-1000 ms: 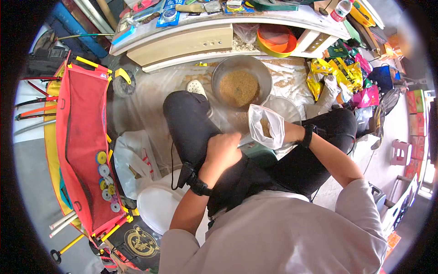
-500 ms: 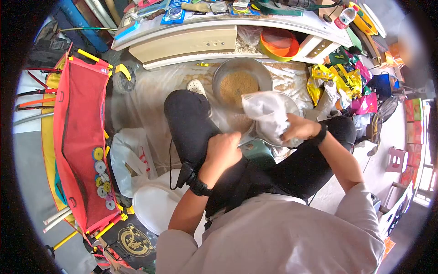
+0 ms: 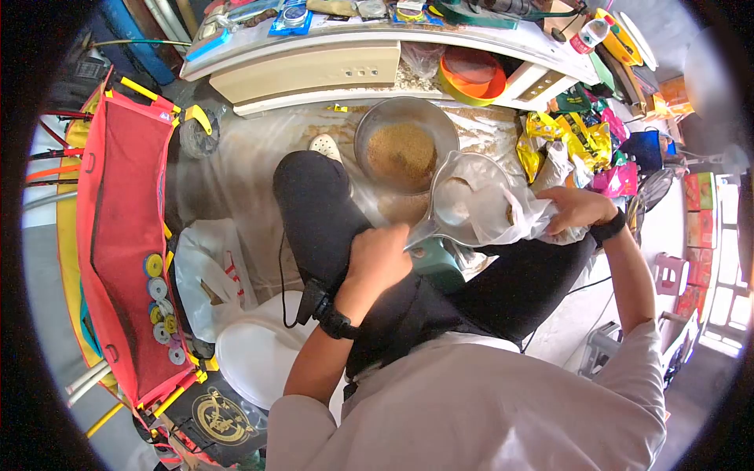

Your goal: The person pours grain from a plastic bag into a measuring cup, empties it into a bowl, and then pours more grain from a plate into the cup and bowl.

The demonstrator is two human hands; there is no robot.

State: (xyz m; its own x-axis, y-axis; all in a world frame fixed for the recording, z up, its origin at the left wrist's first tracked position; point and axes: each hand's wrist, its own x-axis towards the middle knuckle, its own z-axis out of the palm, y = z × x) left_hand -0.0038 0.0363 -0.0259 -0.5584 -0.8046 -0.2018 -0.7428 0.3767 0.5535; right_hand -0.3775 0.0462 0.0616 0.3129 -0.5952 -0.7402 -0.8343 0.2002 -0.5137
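Note:
My left hand [image 3: 379, 257] is closed round the handle of a round-rimmed sieve [image 3: 458, 202], held level above my lap. A pale patch shows in the sieve; its mesh is too fine to make out. My right hand [image 3: 580, 210] grips a translucent plastic bag [image 3: 510, 216], whose mouth hangs over the right side of the sieve. Just beyond, a metal basin [image 3: 364, 140] on the floor holds brown grainy material [image 3: 402, 155]. Beneath the sieve, a green object [image 3: 438, 265] stands between my legs, partly hidden.
A white cabinet [image 3: 306, 77] with a cluttered top stands ahead. Colourful packets [image 3: 581, 141] pile up at right. On the left are a red bag [image 3: 126, 235] with thread spools, a white plastic bag [image 3: 206, 255] and a white round lid [image 3: 259, 353]. Plastic sheeting [image 3: 243, 157] covers the floor.
My right hand has moved right and slightly up with the plastic bag, which no longer covers the sieve's middle. The left hand keeps its hold on the handle. The view has shifted slightly.

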